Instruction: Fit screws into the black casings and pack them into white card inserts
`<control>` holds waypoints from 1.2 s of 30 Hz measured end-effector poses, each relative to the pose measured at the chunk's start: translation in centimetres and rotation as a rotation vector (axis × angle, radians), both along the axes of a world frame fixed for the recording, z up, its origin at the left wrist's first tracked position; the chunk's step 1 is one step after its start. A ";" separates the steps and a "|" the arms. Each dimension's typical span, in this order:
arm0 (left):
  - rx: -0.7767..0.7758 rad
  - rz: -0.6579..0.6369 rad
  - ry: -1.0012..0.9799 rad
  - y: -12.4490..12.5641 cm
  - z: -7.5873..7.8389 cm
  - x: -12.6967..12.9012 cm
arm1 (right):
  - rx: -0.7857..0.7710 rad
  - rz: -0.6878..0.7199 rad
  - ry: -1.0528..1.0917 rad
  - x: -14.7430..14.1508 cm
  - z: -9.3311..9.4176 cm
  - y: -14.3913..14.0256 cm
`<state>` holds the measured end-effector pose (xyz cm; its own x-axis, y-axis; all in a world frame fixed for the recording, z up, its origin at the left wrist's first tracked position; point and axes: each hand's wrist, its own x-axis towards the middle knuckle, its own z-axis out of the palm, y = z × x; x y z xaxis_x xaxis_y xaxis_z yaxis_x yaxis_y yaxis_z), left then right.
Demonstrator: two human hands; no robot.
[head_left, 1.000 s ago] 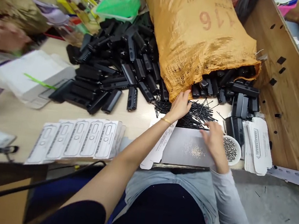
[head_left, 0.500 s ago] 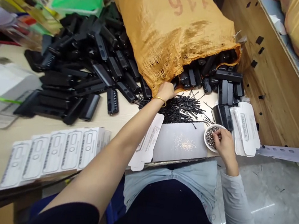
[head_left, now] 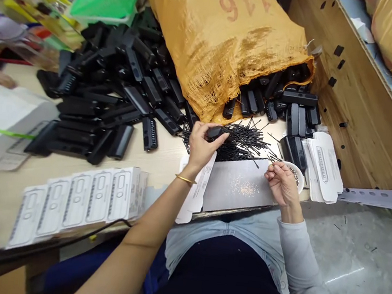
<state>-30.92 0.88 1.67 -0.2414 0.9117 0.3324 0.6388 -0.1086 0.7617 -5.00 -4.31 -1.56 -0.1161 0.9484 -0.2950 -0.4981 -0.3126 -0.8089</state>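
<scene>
Our left hand point(head_left: 201, 148) grips a black case point(head_left: 216, 132), best held steady; our right hand point(head_left: 282, 182) pinches lightly, contents unclear, a white bowl point(head_left: 302, 179) just beyond it.

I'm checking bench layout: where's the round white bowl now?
In the head view, the round white bowl sits right of centre, partly hidden by the right hand, beside stacked flat white cartons.

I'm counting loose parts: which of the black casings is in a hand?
The black casing held by the left hand; the others lie about the table or in the orange sack's mouth.
</scene>
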 end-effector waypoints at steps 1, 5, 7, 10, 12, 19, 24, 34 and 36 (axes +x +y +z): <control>0.008 0.021 -0.228 -0.7 0.0 0.6 | -0.013 -0.004 0.022 -0.8 0.1 0.0; -0.284 0.030 -1.358 -3.0 0.1 3.5 | 0.049 -0.097 -0.058 -4.2 0.2 -0.6; -0.441 0.058 -1.683 -3.8 0.4 4.5 | 0.183 -0.191 -0.210 -5.6 0.3 -1.2; -0.470 0.106 -1.866 -4.8 0.7 5.4 | 0.415 -0.300 -0.422 -7.1 0.5 -1.9; -0.480 0.130 -1.913 -5.1 0.9 5.6 | 0.518 -0.323 -0.498 -7.7 0.6 -2.1; -0.498 0.168 -1.984 -5.6 0.9 5.9 | 0.654 -0.369 -0.595 -8.3 0.3 -2.1; -0.450 0.173 -1.942 -5.7 0.6 6.3 | 0.755 -0.387 -0.724 -8.2 -0.1 -2.0; -0.051 -0.367 -0.917 -9.3 0.1 5.2 | 0.608 -0.386 -0.648 -4.2 -0.6 -2.0; -0.100 -0.404 -0.650 -8.9 -1.8 6.2 | 0.578 -0.475 -0.690 -3.3 -0.1 -1.8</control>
<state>-24.67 -8.03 -0.13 -0.0018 0.9888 0.1491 -0.0146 -0.1492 0.9887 -8.25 -6.06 -1.67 0.3315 0.8709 0.3629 0.1636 0.3257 -0.9312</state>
